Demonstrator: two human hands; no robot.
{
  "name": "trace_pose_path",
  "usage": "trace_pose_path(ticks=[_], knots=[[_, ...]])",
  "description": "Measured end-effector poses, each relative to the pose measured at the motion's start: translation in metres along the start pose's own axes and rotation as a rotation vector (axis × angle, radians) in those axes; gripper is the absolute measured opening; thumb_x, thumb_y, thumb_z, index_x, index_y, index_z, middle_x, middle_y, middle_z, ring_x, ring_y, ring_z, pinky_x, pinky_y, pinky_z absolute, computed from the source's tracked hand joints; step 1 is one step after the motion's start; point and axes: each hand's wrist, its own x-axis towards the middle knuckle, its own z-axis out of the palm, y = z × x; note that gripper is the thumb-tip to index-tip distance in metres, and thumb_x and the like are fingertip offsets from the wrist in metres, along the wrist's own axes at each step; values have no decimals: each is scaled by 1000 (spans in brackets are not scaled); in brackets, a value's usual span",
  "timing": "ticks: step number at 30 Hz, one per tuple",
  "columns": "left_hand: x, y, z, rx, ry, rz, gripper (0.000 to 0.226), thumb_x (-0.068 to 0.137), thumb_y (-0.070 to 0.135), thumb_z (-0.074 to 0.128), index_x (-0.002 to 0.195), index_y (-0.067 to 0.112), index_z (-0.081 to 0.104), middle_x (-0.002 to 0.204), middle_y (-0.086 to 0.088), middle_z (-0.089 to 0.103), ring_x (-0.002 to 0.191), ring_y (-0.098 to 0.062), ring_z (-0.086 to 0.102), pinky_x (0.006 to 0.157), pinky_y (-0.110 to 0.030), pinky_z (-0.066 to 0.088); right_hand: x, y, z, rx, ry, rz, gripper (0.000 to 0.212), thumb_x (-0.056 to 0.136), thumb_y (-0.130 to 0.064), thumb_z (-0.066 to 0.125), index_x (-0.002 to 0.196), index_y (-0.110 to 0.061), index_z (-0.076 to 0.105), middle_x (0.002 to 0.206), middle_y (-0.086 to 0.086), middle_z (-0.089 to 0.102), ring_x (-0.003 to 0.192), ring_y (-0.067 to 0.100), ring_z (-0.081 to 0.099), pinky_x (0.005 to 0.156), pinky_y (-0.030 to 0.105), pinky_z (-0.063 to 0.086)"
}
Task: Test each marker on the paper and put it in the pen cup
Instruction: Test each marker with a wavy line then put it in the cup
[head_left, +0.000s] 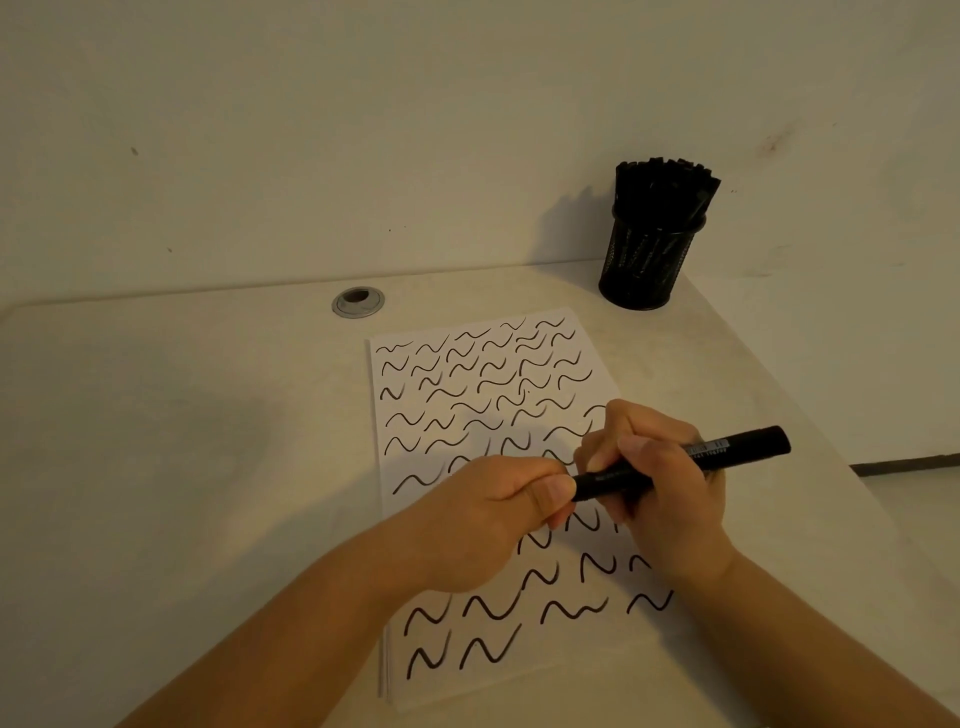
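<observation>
A black marker lies nearly level above the white paper, which is covered with many black wavy strokes. My right hand grips the marker's barrel around its middle. My left hand is curled round the marker's left end, thumb pressed against it; the cap or tip there is hidden inside my fingers. The black mesh pen cup stands at the table's far right corner, packed with several black markers.
A grey cable grommet sits in the table behind the paper. The wall rises directly behind the table. The table's right edge runs diagonally close past the cup and my right forearm.
</observation>
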Motion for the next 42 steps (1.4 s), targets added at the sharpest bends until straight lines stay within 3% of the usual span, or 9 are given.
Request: trace_pose_path(ticks=[5,10,13,18,23,27,30,35,42], knots=[[1,-5,-1,13,127,4,28,87,45,36,68,37,55,48,12,35,39,-4,29,41,-10,25,3,1,-3,-112,-35,74,29,71,-29,45,52,-7,50,46,6,44,38,13,38,39,16,30],[0,-7,-18,63,308,-18,25,84,45,41,67,41,59,47,14,44,40,-3,34,40,-10,27,13,-11,-21,-113,109,102,18,75,-21,56,57,-23,58,51,-5,51,45,11,42,43,17,34],[2,-6,-29,190,418,-49,25,86,41,45,65,37,56,47,14,49,40,-3,39,40,-12,31,16,-17,-37,-404,129,98,25,84,-16,60,60,-23,62,53,-5,54,47,6,42,46,13,35],[19,16,-41,614,424,32,29,82,55,34,68,35,50,48,10,45,48,-6,45,46,-16,30,22,-31,-48,-1142,-244,-108,13,81,-30,65,93,-28,70,72,-22,61,63,-1,53,58,11,42],[60,46,-41,918,435,180,34,87,56,33,78,28,51,58,13,42,57,-7,41,48,-17,26,46,-43,-53,-1472,-371,-354,25,74,-33,73,94,-20,68,68,-8,67,54,9,58,41,24,47],[97,65,-39,910,464,288,44,85,60,27,84,27,55,67,14,44,61,-5,41,49,-13,23,70,-47,-71,-1451,-294,-257,21,85,-38,60,99,-21,61,74,-4,67,60,15,60,53,28,50],[128,69,-45,649,509,281,46,84,58,27,103,25,54,85,16,49,67,-4,49,55,-12,33,96,-51,-92,-1447,-133,-117,27,87,-40,56,109,-24,54,85,-4,68,68,18,63,60,28,48],[192,42,-52,358,544,25,46,85,39,57,124,22,40,119,7,45,92,-3,51,71,-17,39,142,-60,-127,-1032,215,98,41,84,-26,64,118,-24,42,93,-10,62,70,9,63,65,33,52],[251,8,-48,192,547,-146,84,72,37,74,138,13,28,138,-7,33,120,-18,44,95,-28,40,183,-58,-153,-731,496,-25,68,82,-16,67,131,-39,25,94,-16,58,67,9,63,65,33,55]])
